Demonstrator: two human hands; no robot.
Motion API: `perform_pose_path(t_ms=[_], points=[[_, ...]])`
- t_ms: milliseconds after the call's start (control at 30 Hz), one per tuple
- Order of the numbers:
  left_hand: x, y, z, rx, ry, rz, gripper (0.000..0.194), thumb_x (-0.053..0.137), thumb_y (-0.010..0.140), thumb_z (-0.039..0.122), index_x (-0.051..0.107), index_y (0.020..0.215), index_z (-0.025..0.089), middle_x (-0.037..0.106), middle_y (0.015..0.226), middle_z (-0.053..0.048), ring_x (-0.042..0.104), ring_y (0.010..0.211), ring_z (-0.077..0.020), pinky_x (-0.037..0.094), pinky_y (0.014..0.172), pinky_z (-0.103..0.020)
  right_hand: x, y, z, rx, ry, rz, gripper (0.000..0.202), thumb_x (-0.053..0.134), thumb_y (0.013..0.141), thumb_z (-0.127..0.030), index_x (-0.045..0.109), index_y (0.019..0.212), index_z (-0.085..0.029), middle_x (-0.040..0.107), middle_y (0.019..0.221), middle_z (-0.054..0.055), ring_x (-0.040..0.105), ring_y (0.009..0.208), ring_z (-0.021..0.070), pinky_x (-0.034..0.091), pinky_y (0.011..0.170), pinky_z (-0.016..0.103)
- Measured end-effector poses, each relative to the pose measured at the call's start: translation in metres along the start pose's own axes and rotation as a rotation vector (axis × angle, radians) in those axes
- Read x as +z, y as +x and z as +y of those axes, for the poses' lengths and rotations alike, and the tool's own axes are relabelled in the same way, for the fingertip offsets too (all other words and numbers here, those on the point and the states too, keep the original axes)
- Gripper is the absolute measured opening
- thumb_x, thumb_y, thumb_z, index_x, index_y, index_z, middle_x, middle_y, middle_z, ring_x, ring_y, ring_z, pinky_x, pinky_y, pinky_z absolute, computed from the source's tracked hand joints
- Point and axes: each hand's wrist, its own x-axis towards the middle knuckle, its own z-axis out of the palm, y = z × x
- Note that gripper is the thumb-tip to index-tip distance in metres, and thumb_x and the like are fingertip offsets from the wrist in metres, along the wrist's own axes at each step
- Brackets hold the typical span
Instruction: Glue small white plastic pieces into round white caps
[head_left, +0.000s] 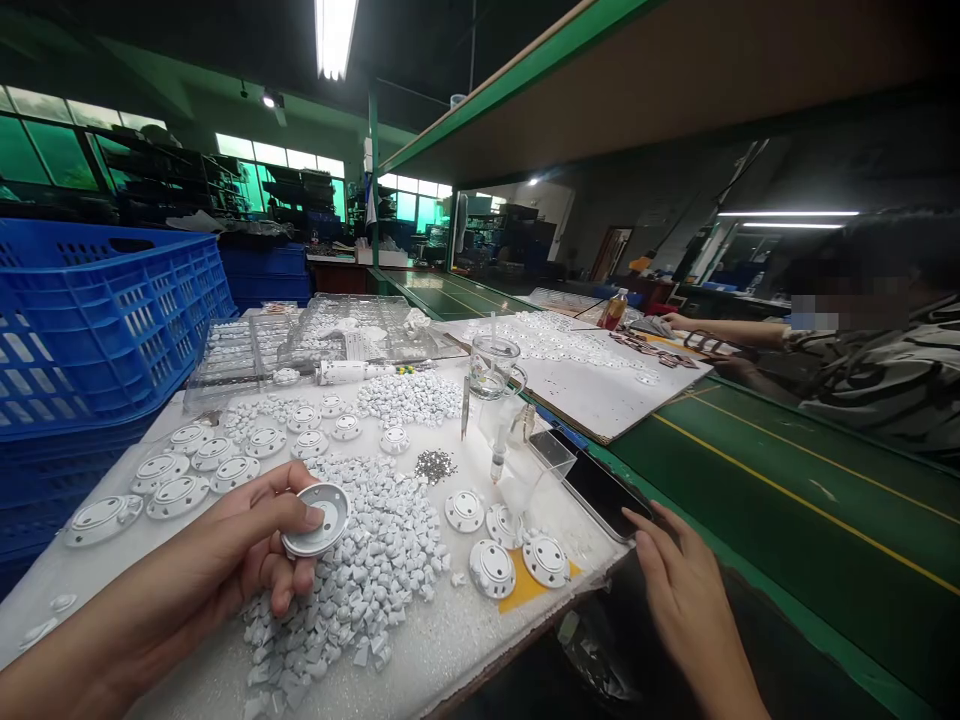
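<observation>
My left hand (pixel 262 530) is closed on a round white plastic disc (pixel 318 520), thumb on its hollow face and fingers behind. Below and beyond it spreads a heap of small white plastic pieces (pixel 367 560). My right hand (pixel 679 570) has its fingers stretched out at the near corner of a dark smartphone (pixel 592 485); whether they touch it I cannot tell. Several similar discs (pixel 493 568) lie between my hands, some over a yellow sheet (pixel 525 590), and more discs (pixel 178 496) lie at the left. A small pile of tiny metal bits (pixel 436 466) sits beyond the heap.
A clear mug (pixel 493 368) and a syringe-like tube (pixel 498 455) stand near the phone. Clear trays (pixel 352 325) lie at the back. Blue crates (pixel 97 330) stand left. Across the green conveyor belt (pixel 810 470), a person (pixel 885 370) works near a parts-covered board (pixel 622 400).
</observation>
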Motion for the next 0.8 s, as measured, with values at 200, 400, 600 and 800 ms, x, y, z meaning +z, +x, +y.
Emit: perform_pose_path(t_ms=[200, 400, 600, 800], points=[[0.0020, -0.0036, 0.0003, -0.004, -0.012, 0.035, 0.036, 0.079, 0.065, 0.028, 0.053, 0.090, 0.023, 0.053, 0.043, 0.008, 0.054, 0.044, -0.0123, 0.047, 0.043, -0.016, 0.0026, 0.0004, 0.0008, -0.020, -0.011, 0.008, 0.052, 0.029, 0.100, -0.055, 0.065, 0.122, -0.025, 0.051, 0.135, 0.010, 0.049, 0.125, 0.0319, 0.041, 0.104, 0.056], [0.0037, -0.0005, 0.0009, -0.020, 0.001, 0.048, 0.035, 0.078, 0.066, 0.028, 0.052, 0.090, 0.023, 0.060, 0.050, 0.005, 0.056, 0.046, -0.0116, 0.047, 0.043, -0.016, 0.0016, -0.0016, -0.0003, -0.024, -0.030, -0.001, 0.052, 0.030, 0.100, -0.055, 0.064, 0.126, -0.025, 0.052, 0.134, 0.010, 0.049, 0.123, 0.0328, 0.043, 0.102, 0.056], [0.0001, 0.0012, 0.0017, 0.007, -0.019, 0.021, 0.038, 0.082, 0.061, 0.028, 0.051, 0.083, 0.023, 0.059, 0.050, 0.006, 0.053, 0.042, -0.0104, 0.047, 0.039, -0.017, 0.0013, -0.0014, -0.0031, -0.043, -0.061, 0.005, 0.054, 0.029, 0.100, -0.054, 0.064, 0.126, -0.023, 0.053, 0.133, 0.011, 0.051, 0.121, 0.0331, 0.045, 0.099, 0.056], [0.0012, -0.0016, 0.0041, 0.009, -0.037, 0.124, 0.043, 0.081, 0.057, 0.025, 0.052, 0.088, 0.024, 0.054, 0.051, 0.011, 0.054, 0.040, -0.0104, 0.047, 0.038, -0.018, 0.0009, -0.0010, -0.0018, -0.061, -0.061, 0.006, 0.052, 0.028, 0.100, -0.053, 0.063, 0.125, -0.023, 0.053, 0.132, 0.011, 0.050, 0.122, 0.0326, 0.044, 0.100, 0.056]])
